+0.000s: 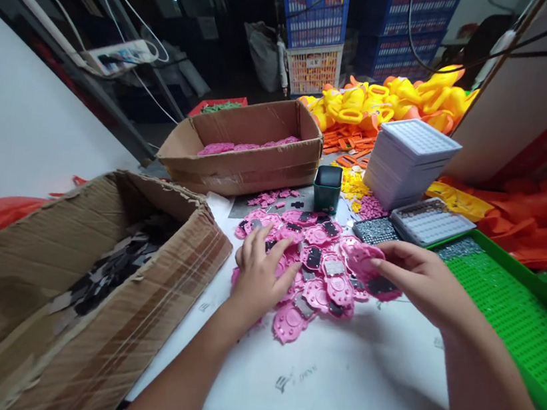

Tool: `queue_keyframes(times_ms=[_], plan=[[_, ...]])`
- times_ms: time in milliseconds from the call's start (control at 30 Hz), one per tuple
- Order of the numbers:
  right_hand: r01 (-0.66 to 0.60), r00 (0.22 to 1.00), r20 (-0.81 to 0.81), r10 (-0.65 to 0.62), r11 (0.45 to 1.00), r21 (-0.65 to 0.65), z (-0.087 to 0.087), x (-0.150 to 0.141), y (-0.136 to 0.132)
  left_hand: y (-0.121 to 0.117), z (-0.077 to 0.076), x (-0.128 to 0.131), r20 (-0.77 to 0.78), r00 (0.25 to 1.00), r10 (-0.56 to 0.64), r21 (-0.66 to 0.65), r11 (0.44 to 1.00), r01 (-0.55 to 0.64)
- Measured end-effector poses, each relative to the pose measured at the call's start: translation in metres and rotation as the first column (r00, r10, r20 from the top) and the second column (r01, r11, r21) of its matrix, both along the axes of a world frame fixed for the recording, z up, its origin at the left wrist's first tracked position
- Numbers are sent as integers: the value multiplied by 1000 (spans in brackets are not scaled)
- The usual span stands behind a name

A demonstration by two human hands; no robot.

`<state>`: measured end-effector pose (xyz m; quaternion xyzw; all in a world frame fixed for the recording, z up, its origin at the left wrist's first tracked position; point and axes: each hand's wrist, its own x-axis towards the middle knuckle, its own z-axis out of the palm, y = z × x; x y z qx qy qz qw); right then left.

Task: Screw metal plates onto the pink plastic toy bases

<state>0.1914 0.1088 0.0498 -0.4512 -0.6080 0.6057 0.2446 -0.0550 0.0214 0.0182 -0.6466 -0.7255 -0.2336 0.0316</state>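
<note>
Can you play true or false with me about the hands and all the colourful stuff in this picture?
1. The right hand holds a pink piece. True.
2. The left hand is inside a cardboard box. False: the left hand is at the pile of pink pieces.
3. A green tray is at the right of the picture. True.
4. The tall stack of trays is red. False: the stack of trays is whitish.
5. Yellow toys lie beyond the pink pile. True.

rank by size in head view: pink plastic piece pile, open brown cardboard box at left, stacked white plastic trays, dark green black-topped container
Largest first:
Left cardboard box
Pink pile
Stacked white trays
Dark green container
</note>
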Motion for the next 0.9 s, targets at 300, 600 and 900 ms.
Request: queue_keyframes(times_ms=[300,600,900], plan=[[-133,523,829,-199,941,310,-43,84,-18,3,-10,3,-88,995,-48,-264,964,23],[-279,340,876,-342,853,441,-18,70,-15,6,-14,0,-100,994,-43,-255,967,16],[-402,467,851,-239,800,446,-6,-38,131,7,-12,-3,-42,997,-64,-284,958,50]])
